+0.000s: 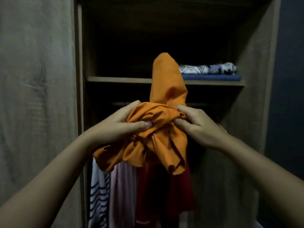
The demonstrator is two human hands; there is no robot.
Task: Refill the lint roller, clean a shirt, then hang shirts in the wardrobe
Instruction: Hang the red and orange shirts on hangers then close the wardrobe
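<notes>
Orange cloth, bunched: we hold the orange shirt (pixel 158 129) up in front of the open wardrobe (pixel 164 38), at about the height of the hanging rail (pixel 118 104). Our left hand (pixel 121 122) pinches a gathered fold between thumb and fingers; our right hand (pixel 195 124) pinches the opposite side the same way. One part of the shirt stands up in a peak above our hands, the rest droops below.

Judgement: the cloth is gathered between both hands probably to work it onto or around a hanger; no hanger can be made out, so we cannot confirm this.

Wardrobe contents: on the shelf (pixel 118 79), at the right, a patterned folded cloth (pixel 209 69) lies on a blue folded cloth (pixel 212 77). Below the rail hang a striped garment (pixel 98 191), a pale pink garment (pixel 123 191) and a red garment (pixel 164 191), side by side and touching. The shelf's left part is too dark to read.
</notes>
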